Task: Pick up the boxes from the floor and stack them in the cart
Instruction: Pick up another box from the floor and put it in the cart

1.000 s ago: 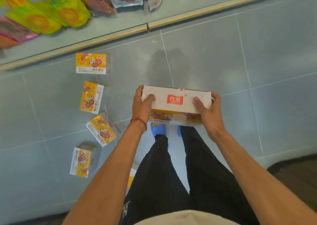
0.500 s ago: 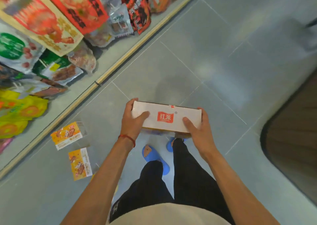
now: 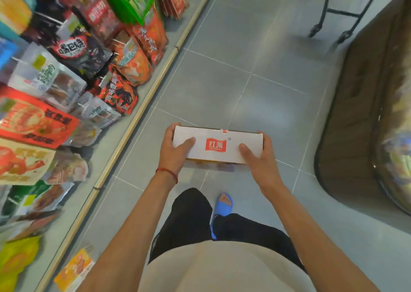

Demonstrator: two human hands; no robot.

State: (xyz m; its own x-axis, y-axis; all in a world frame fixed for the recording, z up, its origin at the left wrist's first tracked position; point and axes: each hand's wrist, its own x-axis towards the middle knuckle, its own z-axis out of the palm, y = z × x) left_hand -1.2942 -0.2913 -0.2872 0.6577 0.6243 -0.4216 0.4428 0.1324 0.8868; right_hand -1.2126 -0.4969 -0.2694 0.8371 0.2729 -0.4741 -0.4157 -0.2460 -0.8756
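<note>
A long white box [image 3: 231, 143] with a red logo on top and a yellow printed side is held level in front of my waist. My left hand [image 3: 174, 152] grips its left end, thumb over the top, a red string round the wrist. My right hand [image 3: 259, 160] grips the right end the same way. One yellow box [image 3: 74, 270] lies on the grey floor at the lower left, partly cut off by my left forearm. At the top right stand black wheeled legs [image 3: 329, 22], perhaps the cart's; its basket is out of frame.
A low shelf [image 3: 142, 107] with a wooden edge strip runs along the left, packed with hanging snack bags [image 3: 73, 69]. A dark rounded display unit [image 3: 364, 122] borders the aisle on the right. Grey tiled floor [image 3: 222, 80] lies ahead between them.
The view has swung right and up along the aisle with the box still in both hands. The boxes on the floor have slid out of sight except one. The wheeled legs have come into view.
</note>
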